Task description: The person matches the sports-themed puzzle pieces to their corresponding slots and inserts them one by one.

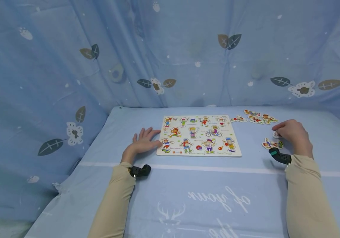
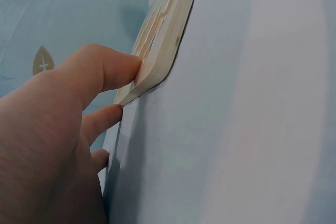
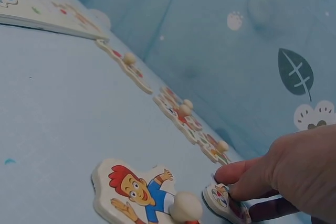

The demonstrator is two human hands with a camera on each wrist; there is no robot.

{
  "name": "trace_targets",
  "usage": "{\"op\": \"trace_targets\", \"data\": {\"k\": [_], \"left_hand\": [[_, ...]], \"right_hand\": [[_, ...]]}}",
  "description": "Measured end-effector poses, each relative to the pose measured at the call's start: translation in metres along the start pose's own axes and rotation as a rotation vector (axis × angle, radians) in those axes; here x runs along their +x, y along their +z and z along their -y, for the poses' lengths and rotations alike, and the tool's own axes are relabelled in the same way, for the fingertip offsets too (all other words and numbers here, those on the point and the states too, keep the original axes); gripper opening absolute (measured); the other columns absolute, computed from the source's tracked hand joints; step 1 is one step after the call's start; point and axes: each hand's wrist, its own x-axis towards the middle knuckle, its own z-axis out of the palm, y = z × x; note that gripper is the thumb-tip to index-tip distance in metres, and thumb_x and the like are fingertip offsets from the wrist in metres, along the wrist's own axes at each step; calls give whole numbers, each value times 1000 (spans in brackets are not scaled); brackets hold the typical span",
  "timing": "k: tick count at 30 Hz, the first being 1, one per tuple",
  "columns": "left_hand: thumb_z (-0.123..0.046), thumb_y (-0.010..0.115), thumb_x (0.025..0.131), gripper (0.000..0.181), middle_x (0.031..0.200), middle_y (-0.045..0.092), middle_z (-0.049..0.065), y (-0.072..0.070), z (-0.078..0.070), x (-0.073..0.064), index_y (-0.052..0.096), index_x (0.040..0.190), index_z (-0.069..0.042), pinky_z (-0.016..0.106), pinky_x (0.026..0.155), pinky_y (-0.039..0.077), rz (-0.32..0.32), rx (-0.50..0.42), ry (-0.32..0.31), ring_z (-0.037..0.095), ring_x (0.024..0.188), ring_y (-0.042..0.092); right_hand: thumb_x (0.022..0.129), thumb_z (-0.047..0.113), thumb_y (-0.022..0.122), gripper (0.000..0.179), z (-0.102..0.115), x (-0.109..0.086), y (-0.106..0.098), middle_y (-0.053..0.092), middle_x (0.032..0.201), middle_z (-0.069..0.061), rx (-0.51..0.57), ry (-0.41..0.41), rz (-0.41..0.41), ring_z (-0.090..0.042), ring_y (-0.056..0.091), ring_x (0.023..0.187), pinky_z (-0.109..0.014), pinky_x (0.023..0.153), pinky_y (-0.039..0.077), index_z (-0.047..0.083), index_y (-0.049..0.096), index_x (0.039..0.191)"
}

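Observation:
A wooden peg puzzle board [image 1: 193, 155] with pictures of children at sports lies flat on the table. My left hand [image 1: 142, 142] is at its left edge with spread fingers. In the left wrist view the thumb [image 2: 123, 71] rests on the board's corner, and a finger touches its side. To the right of the board, my right hand [image 1: 293, 135] pinches a small puzzle piece [image 3: 223, 201] between thumb and fingers, low over the table. The fingers partly hide that piece. Close by lies another puzzle piece [image 3: 139, 195], a red-haired figure in blue with a round wooden knob.
Several loose knobbed pieces [image 1: 254, 119] lie grouped beyond the board's upper right corner. A blue patterned curtain [image 1: 188, 59] hangs behind the table and along its left side. The table carries a light blue cloth [image 1: 202, 185] with white print.

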Motion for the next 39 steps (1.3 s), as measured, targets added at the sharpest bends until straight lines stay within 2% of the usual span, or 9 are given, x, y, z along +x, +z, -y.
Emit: {"op": "trace_targets", "data": {"k": [5,15,24,28,33,39], "left_hand": [[-53,55,87,76,167,6,10,0,-1,0,32,155,-28,65,116,-8,-3,0,-2,38,151,-10],[-54,53,89,75,167,7,11,0,1,0,32,155,-27,66,116,-7,-10,11,16,39,151,-9],[-55,52,89,75,167,6,9,-1,-2,-2,32,155,-27,64,117,-8,-2,20,0,37,152,-10],[-55,52,89,75,167,7,9,0,-2,-2,32,155,-27,64,117,-8,-2,19,-2,38,152,-10],[-55,53,89,74,167,7,9,0,-1,-2,32,155,-28,64,117,-8,-3,15,5,38,152,-10],[-54,53,89,74,167,6,9,0,-1,-3,32,155,-27,64,117,-8,-5,6,9,38,152,-10]], "right_hand": [[97,9,46,34,-1,2,1,48,129,-34,-9,-3,2,-45,44,107,-62,88,40,-6,62,123],[98,10,47,32,3,2,3,53,120,-33,-44,-20,8,-43,47,100,-60,84,43,-8,62,120],[98,9,47,33,3,3,2,49,127,-36,-54,-21,-7,-46,46,105,-62,90,41,-10,60,122],[98,10,47,34,3,3,2,48,128,-36,-59,-40,-25,-48,45,108,-63,92,40,-11,59,123],[99,13,48,34,6,4,3,51,125,-36,-63,-70,-40,-47,47,105,-62,88,42,-11,60,121],[99,15,51,34,7,4,2,51,123,-36,-62,-90,-33,-48,46,106,-63,88,41,-10,60,120]]}}
